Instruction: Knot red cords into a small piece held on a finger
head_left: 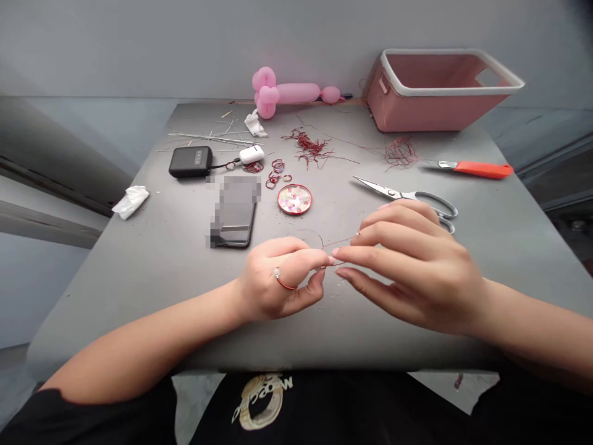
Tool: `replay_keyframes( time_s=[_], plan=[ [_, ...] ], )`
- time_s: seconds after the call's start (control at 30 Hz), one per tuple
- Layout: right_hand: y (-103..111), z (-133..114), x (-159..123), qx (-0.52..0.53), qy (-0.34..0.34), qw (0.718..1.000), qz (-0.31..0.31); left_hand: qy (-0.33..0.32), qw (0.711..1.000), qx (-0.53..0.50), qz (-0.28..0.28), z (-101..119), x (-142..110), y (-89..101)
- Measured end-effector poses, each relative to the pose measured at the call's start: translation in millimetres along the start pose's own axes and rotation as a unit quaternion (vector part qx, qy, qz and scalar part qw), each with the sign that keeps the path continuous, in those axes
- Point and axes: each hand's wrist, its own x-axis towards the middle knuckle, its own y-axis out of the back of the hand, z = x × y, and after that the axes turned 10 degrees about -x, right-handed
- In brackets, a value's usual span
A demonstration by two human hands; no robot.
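My left hand (282,278) is closed, pinching a thin dark red thread (338,242) between thumb and forefinger. A ring of red cord with a pale bead (277,272) sits on one of its fingers. From the pinch, the thread stretches to my right hand (412,266), where it appears caught at the curled fingers. The right thumb and forefinger are slightly apart, close to the left fingertips. A loose thread end curves up above the left hand. Just beyond the hands lies a round red-rimmed dish (295,199) of small beads. Scissors (393,189) lie behind the right hand, partly hidden by it.
A black phone (236,213), power bank (189,162) and white earphone case (251,154) lie left of several cord rings (273,179). Red thread scraps (309,147), a tangle (401,151), an orange utility knife (484,169), a pink basket (426,111) and balloon (296,93) are further back.
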Motion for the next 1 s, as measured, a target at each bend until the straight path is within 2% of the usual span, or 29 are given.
replay_keyframes(
  time_s=[0.07, 0.17, 0.27, 0.47, 0.6, 0.8, 0.87, 0.93, 1.0],
  plan=[
    [0.8, -5.6, -1.7, -0.048, 0.027, 0.998, 0.027, -0.053, 0.997, 0.048, 0.033, -2.2, -0.5, 0.5],
    [-0.6, -10.7, -5.6, -0.070, 0.040, 0.996, 0.039, -0.071, 0.994, 0.073, 0.044, -0.2, 0.5, 2.6],
    [-2.8, -13.4, -9.5, -0.057, 0.036, 0.997, 0.032, -0.038, 0.996, 0.075, 0.025, 4.5, 1.6, 3.7],
    [-7.5, -15.9, -12.5, -0.055, 0.051, 0.997, 0.036, -0.012, 0.999, -0.015, 0.050, 13.4, 3.9, 4.3],
    [-13.4, -16.4, -13.8, -0.077, 0.058, 0.995, 0.041, 0.033, 0.998, -0.044, 0.039, 18.9, 6.7, 5.3],
    [-25.8, -16.9, -16.2, -0.088, 0.057, 0.993, 0.050, 0.095, 0.991, -0.087, 0.032, 13.7, 3.7, 0.2],
    [-24.1, -15.4, -14.1, -0.048, 0.020, 0.998, 0.033, 0.113, 0.986, -0.119, 0.038, 8.5, 1.6, -2.0],
    [-17.5, -11.2, -10.1, 0.047, -0.044, 0.998, 0.002, 0.136, 0.977, -0.156, 0.049, 4.4, 0.1, -3.0],
    [-8.6, -3.2, -5.0, 0.200, -0.125, 0.970, -0.051, 0.166, 0.964, -0.204, 0.048, 2.8, -0.3, -2.6]
  ],
)
